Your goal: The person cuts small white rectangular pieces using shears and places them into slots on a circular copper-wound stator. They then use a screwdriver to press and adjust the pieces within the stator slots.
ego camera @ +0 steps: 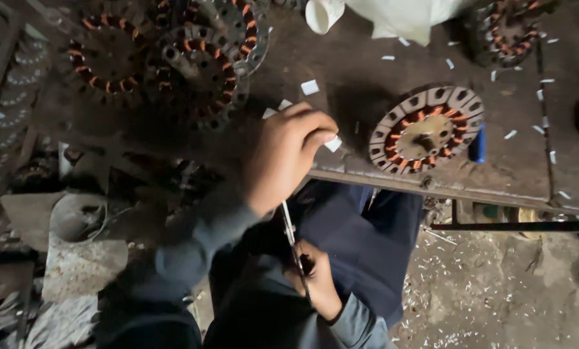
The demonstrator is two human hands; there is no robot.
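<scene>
My left hand [288, 155] is held over the front edge of the metal workbench [496, 184], its fingers closed on small white paper slips [332, 144] that stick out on both sides. Lower down, over my lap, my right hand [316, 284] grips a pair of scissors [289, 229] whose thin blades point up toward the left wrist. On the bench to the right of my left hand lies a round motor stator [425, 132] with copper windings.
Several more wound stators [199, 71] are piled at the back left, another [506, 29] at the back right. A white bag and roll [393, 16] sit at the top. A blue object [477, 145] stands beside the near stator. Paper slips litter the bench and floor [483, 291].
</scene>
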